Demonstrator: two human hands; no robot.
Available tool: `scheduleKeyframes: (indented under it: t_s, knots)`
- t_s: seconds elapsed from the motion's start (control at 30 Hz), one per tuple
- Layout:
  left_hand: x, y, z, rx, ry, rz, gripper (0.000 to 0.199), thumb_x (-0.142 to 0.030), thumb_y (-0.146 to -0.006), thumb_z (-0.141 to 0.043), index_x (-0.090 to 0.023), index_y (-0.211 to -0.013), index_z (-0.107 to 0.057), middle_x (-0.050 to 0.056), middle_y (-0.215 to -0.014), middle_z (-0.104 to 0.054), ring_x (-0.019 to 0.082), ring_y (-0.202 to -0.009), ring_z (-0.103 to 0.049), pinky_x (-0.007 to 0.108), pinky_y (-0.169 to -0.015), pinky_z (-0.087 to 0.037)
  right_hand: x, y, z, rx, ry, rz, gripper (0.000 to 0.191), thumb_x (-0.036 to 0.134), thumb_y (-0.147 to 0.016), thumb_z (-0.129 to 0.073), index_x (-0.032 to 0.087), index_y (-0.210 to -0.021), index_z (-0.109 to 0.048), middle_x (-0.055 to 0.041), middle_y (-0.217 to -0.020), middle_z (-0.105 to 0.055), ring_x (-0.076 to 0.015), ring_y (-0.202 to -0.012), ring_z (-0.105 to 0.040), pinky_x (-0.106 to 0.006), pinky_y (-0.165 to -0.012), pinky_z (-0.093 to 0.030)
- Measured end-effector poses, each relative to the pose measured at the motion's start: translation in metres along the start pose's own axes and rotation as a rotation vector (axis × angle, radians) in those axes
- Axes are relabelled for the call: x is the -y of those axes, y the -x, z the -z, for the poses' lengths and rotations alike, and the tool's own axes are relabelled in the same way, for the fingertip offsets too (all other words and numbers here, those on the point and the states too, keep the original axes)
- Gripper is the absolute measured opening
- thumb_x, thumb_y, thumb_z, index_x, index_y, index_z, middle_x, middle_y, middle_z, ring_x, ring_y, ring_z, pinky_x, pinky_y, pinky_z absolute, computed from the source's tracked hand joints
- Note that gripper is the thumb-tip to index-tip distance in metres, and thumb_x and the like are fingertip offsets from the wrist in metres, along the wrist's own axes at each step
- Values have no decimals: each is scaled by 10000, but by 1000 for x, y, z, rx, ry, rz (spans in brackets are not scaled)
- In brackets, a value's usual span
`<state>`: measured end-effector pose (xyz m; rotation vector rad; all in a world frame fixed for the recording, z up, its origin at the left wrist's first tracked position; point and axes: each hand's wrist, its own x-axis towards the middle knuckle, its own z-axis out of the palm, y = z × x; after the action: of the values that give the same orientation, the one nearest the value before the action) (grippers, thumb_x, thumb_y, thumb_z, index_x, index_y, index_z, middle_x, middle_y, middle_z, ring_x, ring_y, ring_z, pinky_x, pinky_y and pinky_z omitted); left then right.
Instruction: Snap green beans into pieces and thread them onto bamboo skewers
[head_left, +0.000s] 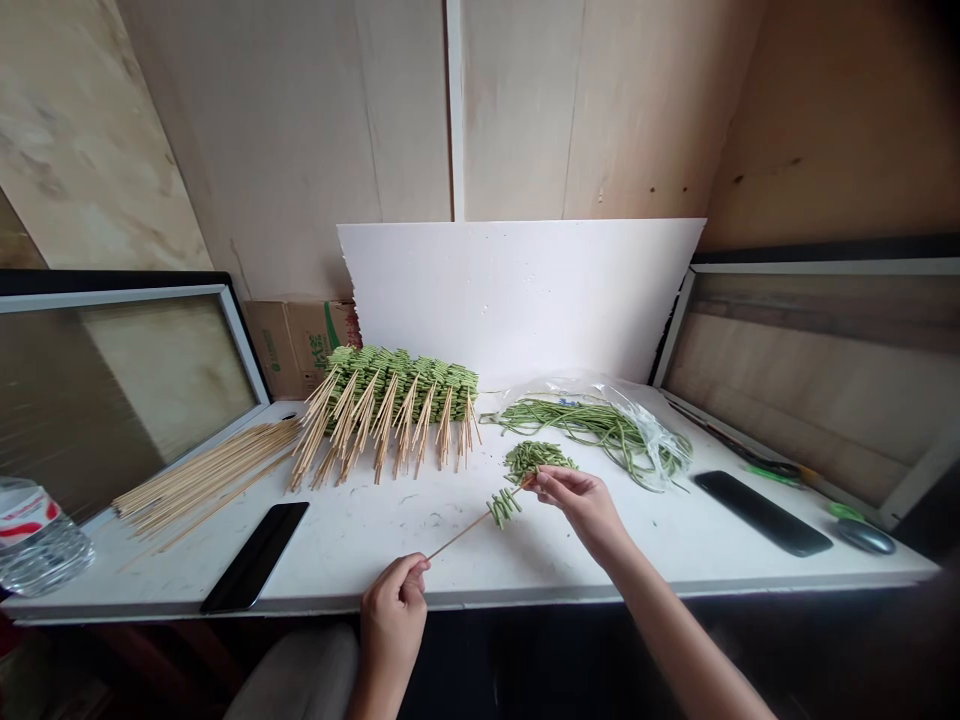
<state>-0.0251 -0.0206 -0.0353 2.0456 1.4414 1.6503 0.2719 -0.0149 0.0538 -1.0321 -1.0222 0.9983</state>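
Observation:
My left hand is closed around the near end of a thin bamboo skewer at the table's front edge. The skewer slants up to the right, and several short cut pieces of green long bean are threaded crosswise near its far end. My right hand pinches that far end between thumb and fingers; whether a bean piece is also in the pinch is hard to make out. Just behind my right fingers lies a pile of loose cut bean pieces, partly hidden by the hand.
Stacked bean skewers stand at the back, sticks forward. Bare skewers lie left, near a black phone and a water bottle. Whole long beans in clear plastic, a dark flat case and a mouse are right.

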Motion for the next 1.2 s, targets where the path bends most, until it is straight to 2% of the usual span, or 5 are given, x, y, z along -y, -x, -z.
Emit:
scheduleKeyframes:
  t_s: [0.27, 0.57, 0.7, 0.87, 1.2]
  knots:
    - [4, 2, -1, -3, -3, 12, 308, -176, -911, -471, -195, -789, -754, 40, -690, -771, 183, -555, -723, 253, -602, -601, 12, 3, 0, 47, 74, 8, 388, 509, -707, -888, 208, -944, -822, -116, -920, -818, -307, -930, -766, -425, -799, -612]
    - [4, 1, 0, 20, 15, 14, 328, -247, -951, -482, -191, -792, -764, 43, -630, -738, 189, -536, -704, 256, -576, -586, 0, -1, -1, 69, -125, -137, 390, 505, -738, -875, 200, -970, -806, -125, -997, -810, -296, -1026, -749, -361, -822, -586]
    - [2, 0, 0, 19, 13, 12, 318, -220, -935, -480, -198, -790, -762, 35, -639, -746, 184, -538, -711, 252, -593, -596, 1, 1, 0, 63, -42, -102, 356, 517, -802, -817, 201, -966, -798, -127, -1032, -804, -305, -1091, -726, -345, -801, -590]
    - [2, -1, -2, 16, 12, 11, 325, -169, -914, -455, -195, -795, -756, 43, -693, -773, 182, -553, -725, 250, -597, -603, 2, 3, -2, 20, 65, -51, 333, 500, -784, -835, 203, -932, -808, -119, -1041, -806, -302, -1088, -724, -348, -809, -608]
    - [2, 0, -3, -12, 10, 4, 325, -148, -898, -458, -190, -787, -761, 50, -695, -778, 189, -587, -747, 248, -624, -614, -7, 9, -21, -26, -5, -67, 406, 550, -735, -858, 200, -936, -810, -132, -1035, -803, -345, -1145, -699, -416, -844, -625]
